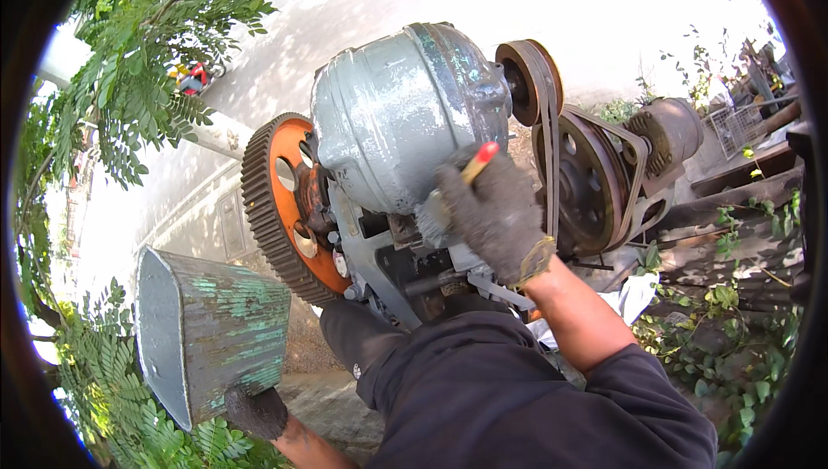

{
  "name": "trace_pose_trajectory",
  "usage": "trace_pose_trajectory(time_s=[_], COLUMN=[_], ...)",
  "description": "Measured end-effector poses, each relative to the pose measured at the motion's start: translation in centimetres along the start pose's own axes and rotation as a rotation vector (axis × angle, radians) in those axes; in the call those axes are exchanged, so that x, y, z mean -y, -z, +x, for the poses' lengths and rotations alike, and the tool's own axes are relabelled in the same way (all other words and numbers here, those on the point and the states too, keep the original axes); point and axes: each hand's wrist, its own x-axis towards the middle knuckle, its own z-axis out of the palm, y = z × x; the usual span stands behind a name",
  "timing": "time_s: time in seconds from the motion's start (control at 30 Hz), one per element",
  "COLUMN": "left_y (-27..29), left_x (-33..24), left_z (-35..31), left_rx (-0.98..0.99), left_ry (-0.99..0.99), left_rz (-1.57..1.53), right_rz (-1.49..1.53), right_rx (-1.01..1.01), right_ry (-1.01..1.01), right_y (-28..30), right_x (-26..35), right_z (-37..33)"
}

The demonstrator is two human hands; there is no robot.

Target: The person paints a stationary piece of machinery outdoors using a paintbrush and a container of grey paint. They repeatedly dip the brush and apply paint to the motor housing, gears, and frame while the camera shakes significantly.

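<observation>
My right hand (496,215), in a dark, worn glove, is closed round a paintbrush (480,162) with a wooden, red-tipped handle. Its bristle end points down to the left, against the lower side of a rounded machine housing (388,115). Grey paint covers much of that housing, with green patches near its right end. At lower left, my gloved left hand (257,412) grips the lower corner of a metal hopper (228,322). The hopper is grey inside and has flaking green paint outside; some of that hand's fingers are hidden.
A large orange toothed gear (285,202) flanks the housing on the left. On the right are belts, a pulley (526,81), a dark flywheel (580,180) and a motor (668,137). Leafy branches (147,46) hang at left; a wire basket (735,128) sits far right.
</observation>
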Motion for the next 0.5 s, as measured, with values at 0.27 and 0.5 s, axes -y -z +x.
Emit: trace_pose_trajectory(time_s=[0.27, 0.5], left_y=[1.1, 0.8], left_x=[3.1, 3.7], left_z=[-1.2, -0.1], left_rx=[0.080, 0.170], left_ry=[-0.051, -0.867], left_rz=[0.206, 0.889], right_rz=[-0.085, -0.371], right_rx=[-0.211, 0.241], right_ry=[-0.167, 0.212], right_y=[7.2, 1.5], right_x=[-3.1, 0.4], right_z=[0.4, 1.4])
